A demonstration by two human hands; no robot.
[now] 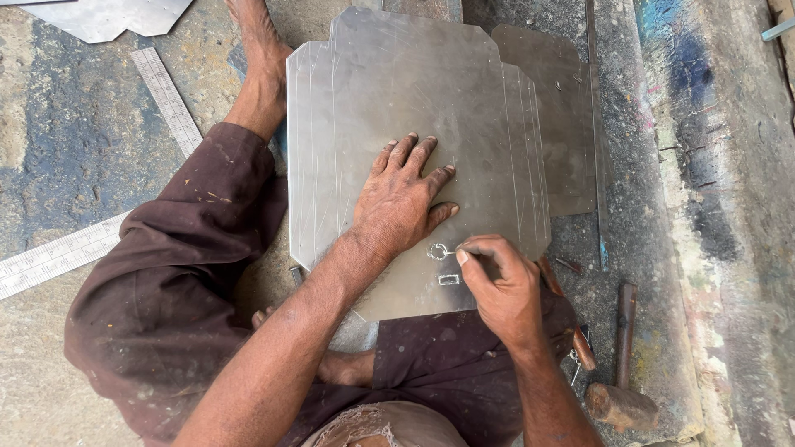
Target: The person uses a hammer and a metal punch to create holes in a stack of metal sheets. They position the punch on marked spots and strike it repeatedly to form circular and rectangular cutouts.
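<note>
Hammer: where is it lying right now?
In the head view the hammer lies on the floor at lower right, just right of the person's right hand and beyond the right edge of the metal sheet.

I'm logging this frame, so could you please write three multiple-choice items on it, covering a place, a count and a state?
1. Where does the left hand lie?
A. flat on the metal sheet
B. on a ruler
C. on the hammer

2. How many rulers show on the floor?
A. none
B. two
C. four

3. How are the right hand's fingers?
A. spread flat
B. pinched on a thin tool
C. clenched around the hammer

Answers: 1 A, the palm presses the sheet; 2 B, one ruler upper left, another ruler at the left edge; 3 B, fingertips meet beside the scribed circle.
</note>
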